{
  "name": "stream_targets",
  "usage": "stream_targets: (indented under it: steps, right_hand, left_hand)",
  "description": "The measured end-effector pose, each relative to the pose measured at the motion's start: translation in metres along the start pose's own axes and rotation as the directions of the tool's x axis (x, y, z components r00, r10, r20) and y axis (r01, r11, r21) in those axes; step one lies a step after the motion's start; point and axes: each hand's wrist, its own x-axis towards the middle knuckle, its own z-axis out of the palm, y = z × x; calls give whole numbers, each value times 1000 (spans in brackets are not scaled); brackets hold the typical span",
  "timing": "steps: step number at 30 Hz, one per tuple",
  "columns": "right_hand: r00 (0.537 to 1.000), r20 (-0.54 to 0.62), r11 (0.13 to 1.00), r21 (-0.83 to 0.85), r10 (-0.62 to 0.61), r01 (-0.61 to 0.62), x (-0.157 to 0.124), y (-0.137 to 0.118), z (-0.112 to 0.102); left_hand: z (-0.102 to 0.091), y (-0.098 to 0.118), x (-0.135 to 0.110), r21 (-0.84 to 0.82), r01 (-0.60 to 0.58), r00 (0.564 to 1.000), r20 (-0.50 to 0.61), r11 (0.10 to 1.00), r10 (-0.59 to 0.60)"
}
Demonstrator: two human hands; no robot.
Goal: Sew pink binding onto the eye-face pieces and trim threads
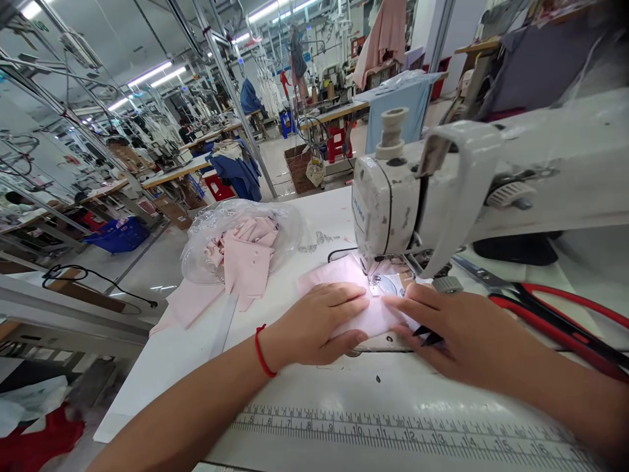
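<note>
- The left hand (324, 321) lies flat, its fingers stretched together over the pink cloth (376, 319), and it grips nothing; probably it presses so that the cloth does not slip on the smooth desk (314, 387)
- The right hand (437, 328) is bent around a dark pointed tool (430, 336), while its forefinger reaches the right edge of the cloth; perhaps the tool is held in the palm so that it need not be laid down
- The cloth is between the two hands, its far part close to the needle area (375, 288) of the sewing machine (388, 206), where a bright light falls, maybe to make the edge easy to see
- The scissors (540, 314) with red and black handles lie to the right, near the right forearm, which seems a handy place
- At the far left of the desk, more pink pieces (248, 262) rest on a clear plastic bag (196, 255), apart from the hands, I suppose to leave free room for working
- The fingers and the glare hide where the needle meets the cloth, so I cannot tell if it is in the cloth
- Only the black tips of the tool show, so its kind is uncertain
- The right side of the machine and the scissor handles are cut off by the frame
</note>
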Motion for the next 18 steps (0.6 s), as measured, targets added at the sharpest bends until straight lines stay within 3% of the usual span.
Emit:
stream_targets:
  steps: [7, 18]
  right_hand:
    - [996, 36, 992, 92, -86, 82, 7, -6, -7]
    - [997, 51, 996, 73, -64, 60, 3, -4, -7]
  left_hand:
    - [-2, 8, 2, -26, -40, 999, -13, 999, 40]
    - [0, 8, 3, -59, -44, 999, -20, 997, 43]
